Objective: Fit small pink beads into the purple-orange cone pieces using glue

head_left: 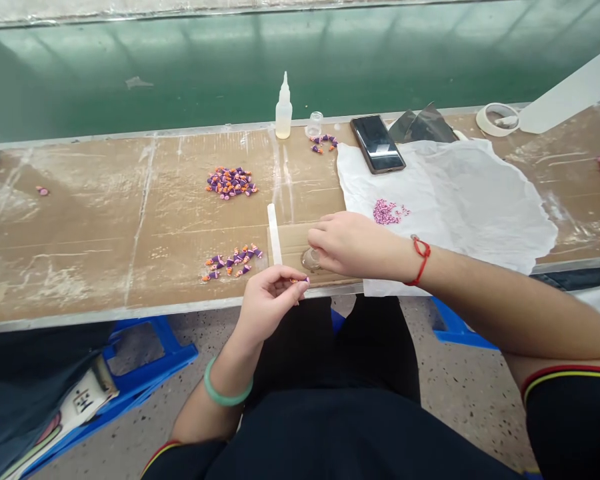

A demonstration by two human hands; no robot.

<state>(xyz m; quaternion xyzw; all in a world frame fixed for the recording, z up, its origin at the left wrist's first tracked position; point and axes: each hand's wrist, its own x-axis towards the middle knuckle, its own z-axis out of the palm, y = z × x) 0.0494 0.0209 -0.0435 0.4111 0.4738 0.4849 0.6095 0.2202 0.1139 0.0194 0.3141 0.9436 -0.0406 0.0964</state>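
My left hand (273, 300) is at the table's front edge, its thumb and fingers pinching a small purple-and-orange figurine (301, 281). Just above a small round clear dish (310, 259) is my right hand (343, 243), fingers curled together and pointing down; whatever is in them is hidden. The dish rests on a piece of cardboard (293, 241), beside a flat white stick (275, 233). Left of the stick lie several loose figurines (234, 261), with a denser pile of figurines (231, 183) behind. Tiny pink-purple pieces (387, 212) are scattered on a white sheet (473, 193) to the right.
A dropper bottle (283, 110) stands upright at the back, near a small clear cup (315, 124) and a curved row of figurines (324, 141). A phone (379, 145) lies partly on the sheet. Farther right is a tape roll (498, 120). Blue stools (153, 360) are below the table.
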